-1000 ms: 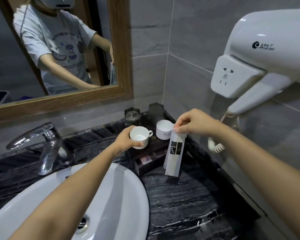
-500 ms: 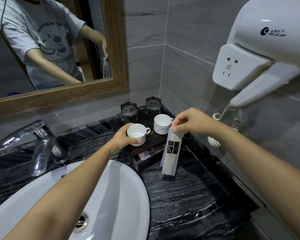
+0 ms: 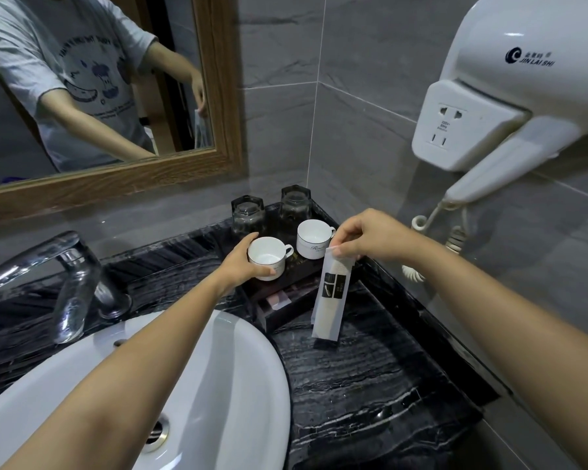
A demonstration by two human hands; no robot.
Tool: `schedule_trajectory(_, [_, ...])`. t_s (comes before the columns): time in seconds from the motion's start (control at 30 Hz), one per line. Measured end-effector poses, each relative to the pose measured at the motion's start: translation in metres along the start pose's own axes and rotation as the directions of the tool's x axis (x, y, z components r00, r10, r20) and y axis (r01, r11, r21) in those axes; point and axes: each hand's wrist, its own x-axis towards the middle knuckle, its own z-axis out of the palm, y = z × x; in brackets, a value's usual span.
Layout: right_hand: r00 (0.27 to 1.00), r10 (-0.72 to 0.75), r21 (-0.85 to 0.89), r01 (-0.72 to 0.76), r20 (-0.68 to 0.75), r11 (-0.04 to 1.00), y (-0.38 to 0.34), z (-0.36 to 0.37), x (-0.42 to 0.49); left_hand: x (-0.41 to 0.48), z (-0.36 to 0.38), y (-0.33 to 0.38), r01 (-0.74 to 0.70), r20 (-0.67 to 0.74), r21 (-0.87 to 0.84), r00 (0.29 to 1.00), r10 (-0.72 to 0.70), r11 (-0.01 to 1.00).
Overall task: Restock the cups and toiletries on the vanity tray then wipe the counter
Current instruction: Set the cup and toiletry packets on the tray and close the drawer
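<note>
Cup in left hand; packet hangs from right hand.

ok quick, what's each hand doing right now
Left hand: closed around a white cup on the tray.
Right hand: pinching a white sachet by its top.

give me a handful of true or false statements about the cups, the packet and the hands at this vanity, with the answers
1. The left hand grips a white cup at the tray. True.
2. The right hand is empty. False: its fingers pinch the top of a white packet that hangs down.
3. Two glass tumblers stand at the back of the tray, one left of the other. True.
4. The second cup lies on its side in the basin. False: it stands upright on the tray.
5. The hair dryer hangs on the wall at the right. True.
</note>
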Motion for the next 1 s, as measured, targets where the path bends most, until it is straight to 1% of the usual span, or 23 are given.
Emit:
schedule_trajectory(0.1, [1.0,-0.007,0.038,0.007,0.01,0.999,-0.005,0.0,0.0,-0.002,-0.002,0.003,-0.014,-0.018,0.043,1.0,0.015,0.999])
schedule_trajectory(0.23, [1.0,-0.019,0.037,0.019,0.007,0.999,-0.011,-0.003,0.001,-0.013,-0.007,0.014,-0.042,-0.042,0.124,0.998,0.047,0.991])
schedule_trajectory(0.27, [1.0,-0.019,0.033,0.019,0.008,0.999,-0.012,-0.004,0.001,-0.019,-0.008,0.019,-0.057,-0.064,0.1,0.996,0.063,0.993])
schedule_trajectory(0.33, [0.999,-0.027,0.027,0.026,0.017,0.999,-0.014,-0.005,0.003,-0.037,-0.008,0.034,-0.12,-0.068,-0.072,0.991,0.115,0.99])
schedule_trajectory(0.37, [0.999,-0.036,0.02,0.035,0.023,0.999,-0.016,-0.006,0.004,-0.046,-0.006,0.044,-0.16,-0.033,-0.168,0.987,0.157,0.973])
schedule_trajectory(0.4, [0.998,-0.046,0.011,0.046,0.03,0.999,-0.019,-0.007,0.005,-0.056,-0.004,0.056,-0.193,0.025,-0.225,0.979,0.203,0.955])
schedule_trajectory(0.43, [0.998,-0.056,0.004,0.056,0.038,0.998,-0.023,-0.007,0.007,-0.064,-0.001,0.068,-0.213,0.099,-0.245,0.965,0.243,0.946])
schedule_trajectory(0.5, [0.996,-0.074,0.013,0.074,0.05,0.997,-0.031,-0.007,0.012,-0.077,0.007,0.086,-0.227,0.219,-0.235,0.935,0.279,0.945])
schedule_trajectory(0.57, [0.995,-0.091,0.033,0.089,0.045,0.995,-0.04,-0.007,0.016,-0.084,0.013,0.098,-0.237,0.248,-0.199,0.927,0.283,0.951])
schedule_trajectory(0.63, [0.995,-0.1,0.052,0.099,0.023,0.994,-0.045,-0.007,0.021,-0.086,0.014,0.101,-0.242,0.215,-0.2,0.935,0.284,0.949])
schedule_trajectory(0.8, [0.995,-0.088,0.105,0.091,-0.041,0.99,-0.055,0.001,0.032,-0.088,0.01,0.091,-0.212,0.083,-0.333,0.964,0.253,0.919])
schedule_trajectory(0.93, [0.99,-0.129,0.127,0.135,-0.058,0.983,-0.058,0.015,0.037,-0.089,0.003,0.082,-0.196,-0.022,-0.325,0.98,0.199,0.925])
schedule_trajectory(1.0, [0.987,-0.131,0.201,0.148,-0.093,0.968,-0.049,0.023,0.04,-0.091,-0.001,0.076,-0.177,-0.053,-0.333,0.984,0.169,0.926])
